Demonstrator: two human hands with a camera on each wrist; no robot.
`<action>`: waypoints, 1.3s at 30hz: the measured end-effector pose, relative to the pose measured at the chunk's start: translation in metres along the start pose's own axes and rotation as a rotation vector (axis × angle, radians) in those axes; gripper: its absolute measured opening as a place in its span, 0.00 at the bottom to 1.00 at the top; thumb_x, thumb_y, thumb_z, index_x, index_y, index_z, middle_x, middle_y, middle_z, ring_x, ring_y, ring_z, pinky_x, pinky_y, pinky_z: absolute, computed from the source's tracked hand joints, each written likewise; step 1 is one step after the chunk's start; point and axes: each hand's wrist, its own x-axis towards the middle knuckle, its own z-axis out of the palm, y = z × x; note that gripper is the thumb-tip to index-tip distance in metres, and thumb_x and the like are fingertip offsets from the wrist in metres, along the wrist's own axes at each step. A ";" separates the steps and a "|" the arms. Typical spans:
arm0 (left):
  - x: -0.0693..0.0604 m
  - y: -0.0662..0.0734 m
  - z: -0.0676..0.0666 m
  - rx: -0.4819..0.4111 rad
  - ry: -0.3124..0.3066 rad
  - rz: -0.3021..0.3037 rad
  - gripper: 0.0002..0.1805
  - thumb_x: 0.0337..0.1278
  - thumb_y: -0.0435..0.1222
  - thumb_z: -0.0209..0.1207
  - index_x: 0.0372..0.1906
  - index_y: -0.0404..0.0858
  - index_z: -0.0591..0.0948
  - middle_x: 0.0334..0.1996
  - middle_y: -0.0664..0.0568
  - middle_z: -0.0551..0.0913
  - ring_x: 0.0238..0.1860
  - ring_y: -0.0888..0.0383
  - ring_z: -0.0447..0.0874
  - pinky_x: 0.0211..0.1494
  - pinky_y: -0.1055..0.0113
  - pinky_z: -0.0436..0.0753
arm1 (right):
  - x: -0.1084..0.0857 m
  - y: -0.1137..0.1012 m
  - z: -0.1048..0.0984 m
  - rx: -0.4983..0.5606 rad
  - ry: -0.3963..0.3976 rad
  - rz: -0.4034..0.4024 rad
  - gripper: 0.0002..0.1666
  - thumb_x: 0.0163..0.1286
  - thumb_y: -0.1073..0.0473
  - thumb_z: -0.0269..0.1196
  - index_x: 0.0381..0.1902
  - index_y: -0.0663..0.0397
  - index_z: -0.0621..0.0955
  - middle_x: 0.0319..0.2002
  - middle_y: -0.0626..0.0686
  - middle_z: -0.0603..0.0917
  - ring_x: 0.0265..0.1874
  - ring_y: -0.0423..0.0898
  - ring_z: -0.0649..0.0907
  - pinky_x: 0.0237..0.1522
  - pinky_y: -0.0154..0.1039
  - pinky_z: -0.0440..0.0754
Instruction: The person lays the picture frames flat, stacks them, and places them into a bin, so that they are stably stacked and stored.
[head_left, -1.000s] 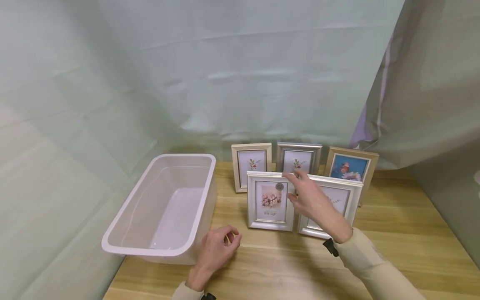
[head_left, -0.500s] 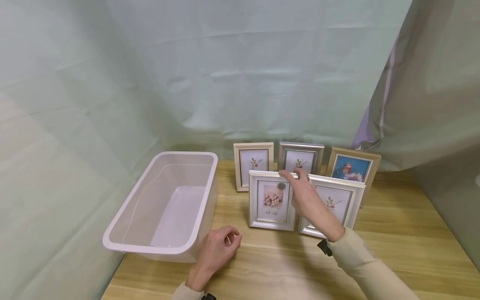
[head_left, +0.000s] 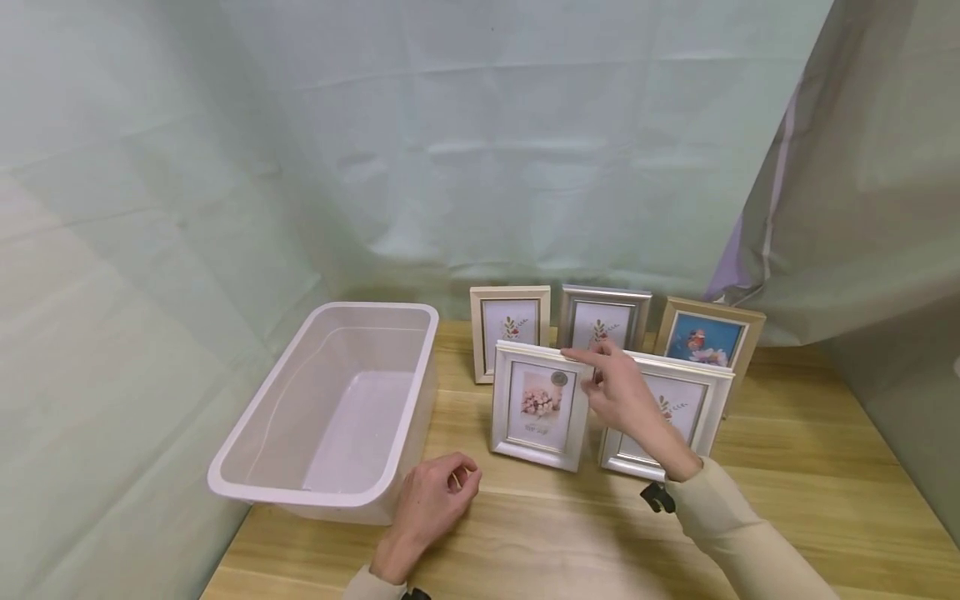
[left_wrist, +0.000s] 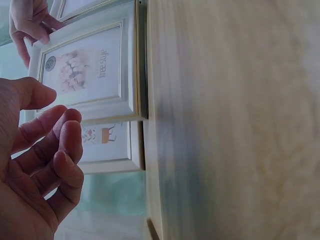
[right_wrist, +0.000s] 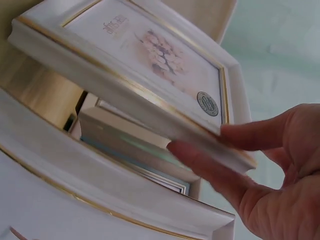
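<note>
My right hand (head_left: 622, 392) pinches the upper right corner of a white picture frame (head_left: 538, 407) with a pink flower print. That frame stands upright on the table, turned at a slight angle. In the right wrist view my fingers (right_wrist: 260, 132) touch its corner and side edge. A second white picture frame (head_left: 666, 421) with a plant print stands to the right, partly behind my right forearm. Beside the white plastic tub my left hand (head_left: 435, 500) rests on the table, its fingers loosely curled around nothing; the left wrist view shows the bare palm (left_wrist: 30, 200).
The deep white tub (head_left: 405, 425) stands on the left. Behind the white frames stand a cream picture frame (head_left: 480, 342), a silver-grey picture frame (head_left: 567, 321) and a gold picture frame (head_left: 750, 333). Pale cloth (head_left: 487, 167) hangs around the wooden table (head_left: 525, 542).
The flower-print frame has swivelled, its right side coming nearer. My right hand has taken its upper right corner between the fingers. The left hand has stayed put.
</note>
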 end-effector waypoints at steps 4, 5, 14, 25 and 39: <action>0.000 0.000 0.000 -0.006 0.032 0.020 0.08 0.54 0.31 0.74 0.30 0.48 0.89 0.21 0.65 0.83 0.24 0.74 0.74 0.30 0.78 0.74 | -0.006 0.001 -0.001 0.101 -0.018 0.061 0.35 0.65 0.75 0.68 0.69 0.52 0.85 0.60 0.68 0.82 0.43 0.55 0.92 0.37 0.33 0.89; 0.000 0.000 0.000 -0.011 0.046 0.029 0.08 0.54 0.31 0.75 0.30 0.48 0.89 0.21 0.65 0.83 0.23 0.74 0.74 0.30 0.79 0.74 | -0.007 0.001 -0.001 0.130 -0.018 0.078 0.35 0.64 0.74 0.68 0.70 0.52 0.85 0.62 0.68 0.82 0.43 0.56 0.92 0.37 0.33 0.90; -0.002 0.003 0.003 -0.047 0.157 0.061 0.10 0.52 0.26 0.74 0.29 0.46 0.88 0.22 0.64 0.82 0.25 0.74 0.75 0.30 0.82 0.74 | -0.026 -0.007 -0.004 0.436 0.061 0.218 0.35 0.64 0.74 0.70 0.70 0.53 0.85 0.64 0.71 0.79 0.38 0.48 0.93 0.33 0.34 0.92; 0.009 0.016 -0.008 -0.717 0.002 -0.524 0.11 0.75 0.30 0.62 0.45 0.21 0.85 0.32 0.39 0.90 0.26 0.65 0.84 0.32 0.73 0.85 | -0.058 -0.013 -0.010 0.819 0.183 0.430 0.37 0.69 0.76 0.69 0.75 0.62 0.78 0.59 0.60 0.82 0.38 0.38 0.94 0.40 0.44 0.95; 0.012 0.020 0.006 -1.254 -0.357 -0.565 0.34 0.90 0.50 0.30 0.83 0.34 0.64 0.68 0.55 0.81 0.65 0.63 0.79 0.73 0.62 0.75 | -0.106 -0.009 -0.001 1.108 0.265 0.607 0.33 0.72 0.74 0.66 0.69 0.42 0.83 0.54 0.43 0.86 0.41 0.46 0.94 0.42 0.46 0.96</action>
